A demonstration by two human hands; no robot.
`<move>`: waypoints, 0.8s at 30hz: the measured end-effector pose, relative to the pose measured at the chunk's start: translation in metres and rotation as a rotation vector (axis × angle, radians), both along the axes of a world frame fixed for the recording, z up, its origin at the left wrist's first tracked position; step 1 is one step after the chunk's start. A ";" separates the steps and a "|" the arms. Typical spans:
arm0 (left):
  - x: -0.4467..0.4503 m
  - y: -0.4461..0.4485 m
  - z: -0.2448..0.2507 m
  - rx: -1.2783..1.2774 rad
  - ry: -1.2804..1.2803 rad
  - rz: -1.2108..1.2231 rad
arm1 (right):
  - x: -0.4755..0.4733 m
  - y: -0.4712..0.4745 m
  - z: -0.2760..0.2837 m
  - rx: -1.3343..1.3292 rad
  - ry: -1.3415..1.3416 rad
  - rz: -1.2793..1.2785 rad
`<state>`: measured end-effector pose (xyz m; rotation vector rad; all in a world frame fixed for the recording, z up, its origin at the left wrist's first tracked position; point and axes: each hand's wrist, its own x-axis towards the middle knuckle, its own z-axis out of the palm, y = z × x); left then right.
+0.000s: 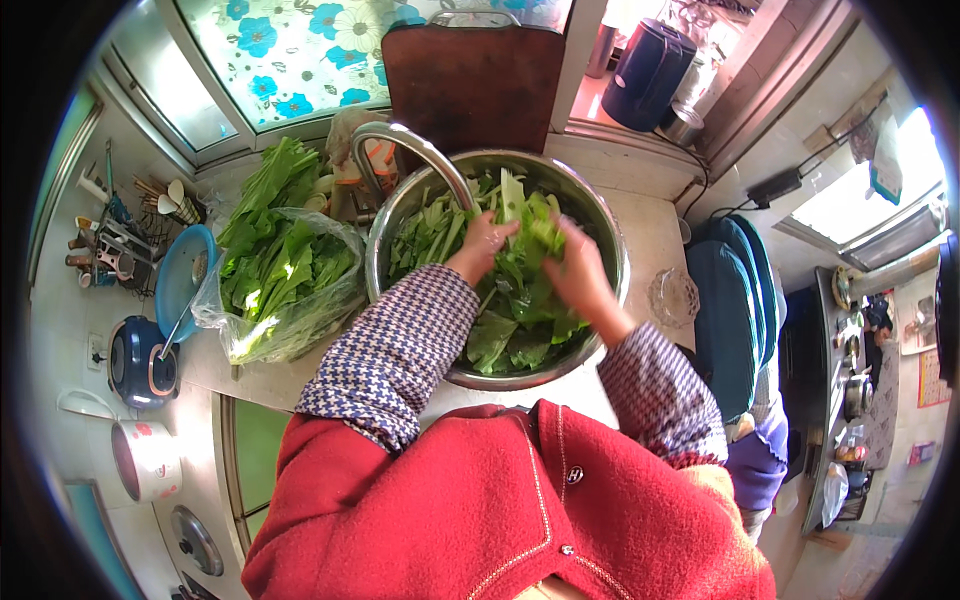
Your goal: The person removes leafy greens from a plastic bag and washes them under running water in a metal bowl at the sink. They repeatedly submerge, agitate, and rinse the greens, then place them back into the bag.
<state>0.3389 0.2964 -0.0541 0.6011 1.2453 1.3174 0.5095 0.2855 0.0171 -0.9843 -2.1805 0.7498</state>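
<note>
In front of me stands a large round metal basin (pixel 613 225), filled with leafy greens (pixel 491 341). A curved metal faucet (pixel 420 146) reaches over its left rim. My left hand (pixel 487 241) is closed around a pale, upright stalk of the greens (pixel 512 196), close to the faucet's end. My right hand (pixel 583 274) is blurred; it touches leaves on the basin's right side, and whether its fingers grip any cannot be told. More greens (pixel 281 262) lie in a clear plastic bag (pixel 330 315) left of the basin. Checked sleeves cover both forearms.
A dark cutting board (pixel 472 90) leans behind the basin. Left are a blue plastic basin (pixel 176 277), a dark blue rice cooker (pixel 142 360) and a white pot (pixel 146 461). On the right sit a glass dish (pixel 673 298) and blue padded objects (pixel 724 322).
</note>
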 end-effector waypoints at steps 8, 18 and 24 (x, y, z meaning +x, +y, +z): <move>0.004 -0.023 0.028 0.101 0.213 -0.179 | 0.002 0.049 -0.010 -0.405 0.487 0.002; 0.009 -0.041 0.026 0.597 1.231 -0.109 | -0.012 0.031 0.005 -0.524 0.499 -0.032; -0.037 -0.065 0.050 0.292 0.931 -0.168 | -0.010 0.033 -0.003 -0.177 0.229 0.032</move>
